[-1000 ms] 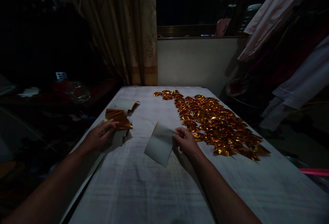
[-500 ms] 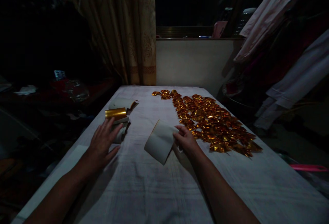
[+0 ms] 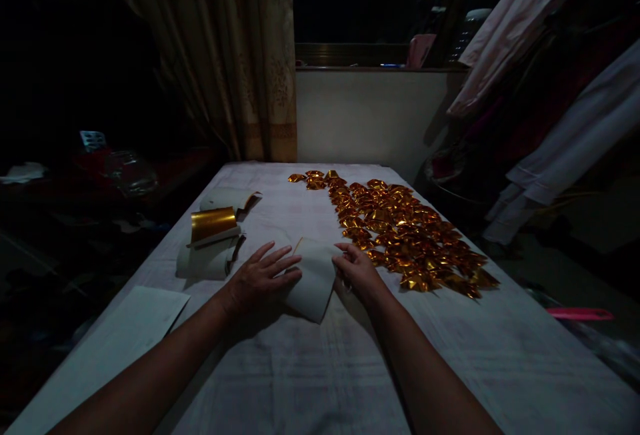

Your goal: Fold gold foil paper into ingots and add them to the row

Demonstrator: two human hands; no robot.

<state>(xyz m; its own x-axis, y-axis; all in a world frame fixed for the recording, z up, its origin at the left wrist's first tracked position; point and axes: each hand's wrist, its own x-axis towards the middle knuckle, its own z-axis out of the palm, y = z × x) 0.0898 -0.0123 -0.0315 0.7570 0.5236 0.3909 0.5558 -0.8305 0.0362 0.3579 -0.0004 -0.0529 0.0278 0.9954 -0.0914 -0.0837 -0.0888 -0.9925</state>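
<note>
A pale sheet of paper [image 3: 315, 282] lies in the middle of the white-covered table [image 3: 320, 368]. My left hand [image 3: 263, 275] rests flat on the sheet's left side, fingers spread. My right hand [image 3: 357, 272] pinches the sheet's right edge. Left of my hands sits a curled stack of gold foil sheets [image 3: 213, 225] with pale backs showing.
Several folded gold foil pieces [image 3: 400, 228] spread in a band along the table's right half. A flat pale sheet [image 3: 130, 325] lies at the near left edge. A curtain [image 3: 240, 55] hangs behind, clothes [image 3: 550, 88] hang at the right, and dark clutter fills the left.
My left hand left the gold foil stack and moved right onto the pale sheet. My right hand stayed on the sheet's edge. The view shifted slightly right.
</note>
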